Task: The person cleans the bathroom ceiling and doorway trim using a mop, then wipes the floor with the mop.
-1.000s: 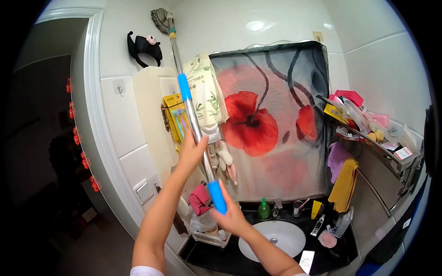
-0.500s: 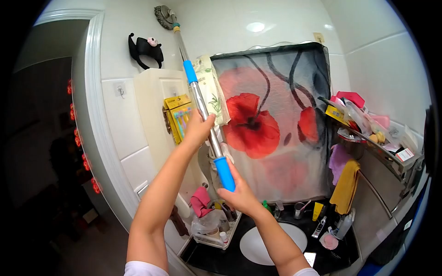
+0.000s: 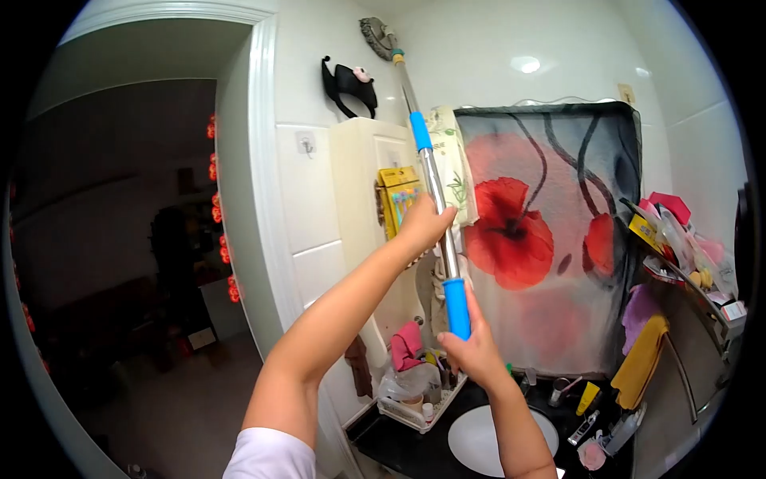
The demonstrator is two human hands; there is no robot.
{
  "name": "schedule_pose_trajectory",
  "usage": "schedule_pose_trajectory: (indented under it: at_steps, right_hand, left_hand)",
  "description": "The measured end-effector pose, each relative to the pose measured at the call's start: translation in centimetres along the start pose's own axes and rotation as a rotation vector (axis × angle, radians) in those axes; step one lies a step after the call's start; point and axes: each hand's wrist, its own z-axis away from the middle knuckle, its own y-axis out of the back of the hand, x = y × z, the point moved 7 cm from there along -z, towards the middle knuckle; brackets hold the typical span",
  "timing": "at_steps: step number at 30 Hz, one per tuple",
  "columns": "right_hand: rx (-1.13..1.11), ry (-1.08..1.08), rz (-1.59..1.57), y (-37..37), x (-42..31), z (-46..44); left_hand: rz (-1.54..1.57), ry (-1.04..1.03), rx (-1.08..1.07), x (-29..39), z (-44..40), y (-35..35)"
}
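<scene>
A long-handled mop point(image 3: 432, 172) with a metal pole, blue grips and a round grey head point(image 3: 377, 40) slants up towards the far left. The head is against or close to the upper white wall; exact contact cannot be made out. My left hand point(image 3: 428, 223) is closed around the bare metal of the pole, about halfway down. Lower down, my right hand point(image 3: 479, 347) holds the blue end grip point(image 3: 456, 307). Just below the mop head, a black headband-like item point(image 3: 351, 89) hangs on the wall.
A white cabinet point(image 3: 357, 191) stands left of a poppy-print cloth point(image 3: 558, 319). Below are a white sink point(image 3: 471, 439), a black counter point(image 3: 383, 447) and a basket point(image 3: 399, 415) of items. A loaded shelf point(image 3: 702, 291) is at right. A dark doorway point(image 3: 120, 239) opens at left.
My view has turned left, so the room sits farther right and more of the doorway shows. Both hands keep their hold on the mop, whose head stays near the same wall area.
</scene>
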Motion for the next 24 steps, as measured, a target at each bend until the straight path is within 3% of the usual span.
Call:
schedule_pose_trajectory:
  at_steps: [2, 5, 8, 10, 14, 20, 21, 22, 24]
  right_hand:
    - [-0.017, -0.03, -0.042, -0.7, -1.1, 0.0]
    - [-0.063, -0.039, -0.109, -1.6, -1.5, 0.6]
    - [-0.027, 0.209, 0.24, -1.8, -0.5, 2.3]
    - [-0.026, 0.325, 0.217, -2.3, 0.3, 3.9]
    - [-0.115, 0.098, 0.321, -2.3, 3.1, 7.9]
    - [-0.054, 0.036, 0.275, -2.7, 7.2, 13.1]
    - [-0.04, 0.28, 0.422, -3.2, 9.2, 13.5]
    - [-0.049, 0.286, 0.418, -3.6, 9.9, 14.2]
    - [-0.108, 0.135, 0.306, -4.5, 12.0, 14.9]
  left_hand:
    - [-0.007, -0.149, 0.148, 1.1, -0.6, 1.7]
    - [-0.006, -0.141, 0.078, 1.8, 1.1, 2.4]
    - [-0.089, -0.113, 0.126, 0.3, 3.6, 2.5]
    - [-0.01, -0.146, 0.047, -0.5, 5.2, 1.9]
    - [-0.018, -0.19, 0.118, -1.7, 10.5, 1.0]
    - [0.056, -0.045, 0.026, -4.0, 17.3, -1.1]
    - [0.083, -0.014, 0.027, -4.7, 18.1, -1.2]
    - [0.078, -0.012, 0.037, -5.1, 19.0, -1.1]
    - [-0.003, 0.023, 0.029, -6.2, 20.5, -1.2]
